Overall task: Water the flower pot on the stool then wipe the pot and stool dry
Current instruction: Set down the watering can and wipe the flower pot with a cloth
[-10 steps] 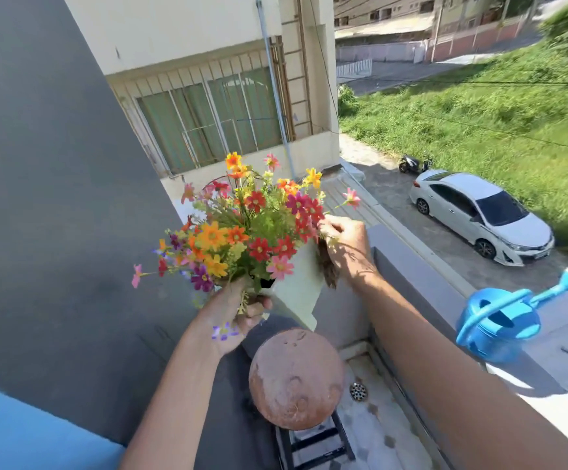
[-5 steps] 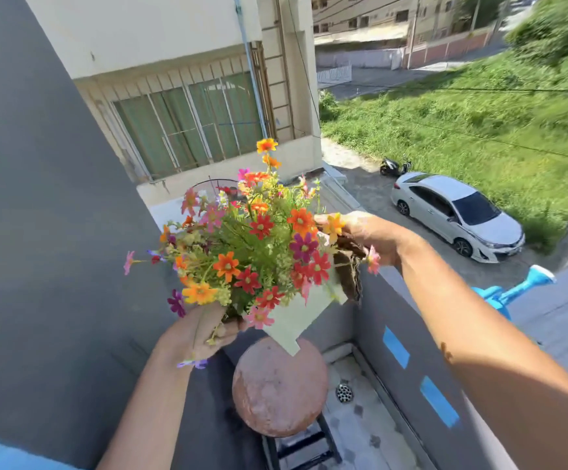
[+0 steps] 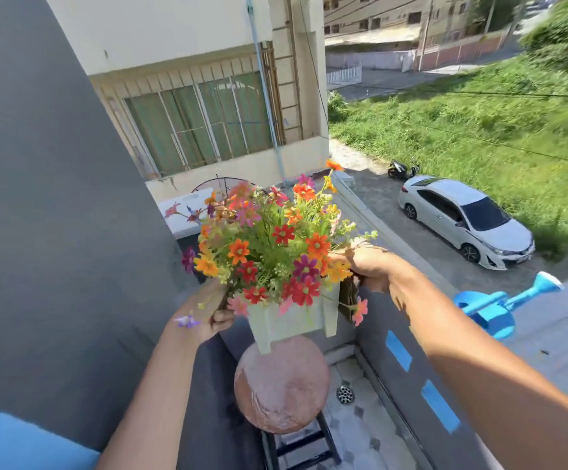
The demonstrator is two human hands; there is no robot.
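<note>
A pale green square flower pot (image 3: 292, 320) full of red, orange, pink and purple flowers (image 3: 276, 245) hangs in the air above the round reddish stool seat (image 3: 281, 385). My left hand (image 3: 208, 310) grips the pot's left side under the blooms. My right hand (image 3: 370, 266) holds its right rim, with what looks like a brown cloth (image 3: 348, 298) hanging beneath the fingers. The pot is nearly upright, and its nearest foot overlaps the stool's far edge in this view. A blue watering can (image 3: 493, 307) stands on the ledge at the right.
A dark grey wall (image 3: 55, 215) closes the left side. The grey balcony parapet (image 3: 408, 368) with blue tape marks runs along the right. Tiled floor with a drain (image 3: 345, 394) lies below. A white car (image 3: 462, 218) is parked on the street beyond.
The pot has swung from tilted to nearly upright and come lower toward the stool, both hands still on it. My view has shifted, showing more of the parapet.
</note>
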